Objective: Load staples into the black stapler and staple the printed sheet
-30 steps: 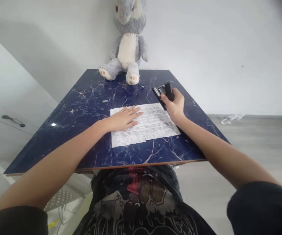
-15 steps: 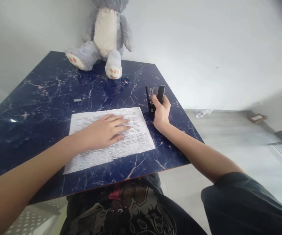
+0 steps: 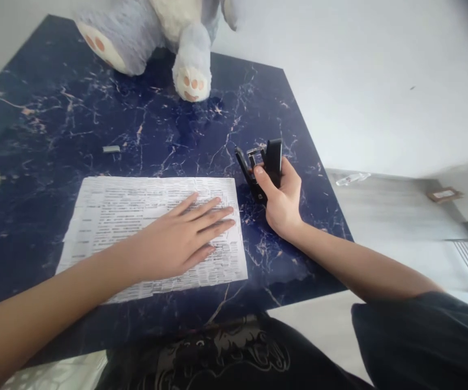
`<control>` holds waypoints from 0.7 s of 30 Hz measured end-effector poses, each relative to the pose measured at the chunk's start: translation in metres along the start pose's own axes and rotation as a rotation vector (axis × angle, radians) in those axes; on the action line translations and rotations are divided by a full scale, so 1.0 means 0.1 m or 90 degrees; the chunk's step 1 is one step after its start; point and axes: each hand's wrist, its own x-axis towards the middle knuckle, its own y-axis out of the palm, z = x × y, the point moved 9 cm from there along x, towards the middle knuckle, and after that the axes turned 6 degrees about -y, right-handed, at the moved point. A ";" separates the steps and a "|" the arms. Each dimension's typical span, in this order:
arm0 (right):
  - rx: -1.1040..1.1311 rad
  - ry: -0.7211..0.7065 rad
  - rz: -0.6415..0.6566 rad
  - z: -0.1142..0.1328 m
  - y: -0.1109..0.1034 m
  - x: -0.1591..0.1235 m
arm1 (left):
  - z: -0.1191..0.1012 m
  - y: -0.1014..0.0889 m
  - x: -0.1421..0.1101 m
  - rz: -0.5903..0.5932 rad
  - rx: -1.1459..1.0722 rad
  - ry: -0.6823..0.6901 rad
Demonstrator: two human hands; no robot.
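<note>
Printed paper lies on the blue marbled table, covered with dense lines of text. My left hand rests flat on its right half, fingers spread. Just right of the paper, my right hand grips a black stapler. The stapler's top is swung open, and a metal part shows between its two arms. My thumb presses near that metal part, while my other fingers wrap behind the stapler and are mostly hidden.
A small grey strip that looks like staples lies beyond the paper. At the back of the table sits a grey and white plush toy. A clear plastic item and a small brown box are on the floor to the right.
The view has tipped down and come closer to the table. My left hand has slid toward the paper's right edge, its fingers wider apart. The stapler stays held open in my right hand.
</note>
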 end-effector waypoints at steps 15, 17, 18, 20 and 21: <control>-0.215 -0.061 0.105 0.36 -0.07 -0.01 | 0.24 -0.10 -0.04 0.013 -0.096 -0.100; -0.251 -0.083 0.123 0.41 -0.07 0.01 | 0.24 -0.09 -0.05 0.015 -0.108 -0.097; -0.264 -0.094 0.129 0.42 -0.07 0.03 | 0.24 -0.08 -0.05 0.017 -0.106 -0.096; -0.284 -0.114 0.135 0.43 -0.05 0.05 | 0.23 -0.08 -0.06 0.017 -0.090 -0.090; -0.291 -0.122 0.137 0.43 -0.04 0.06 | 0.22 -0.08 -0.06 0.017 -0.079 -0.086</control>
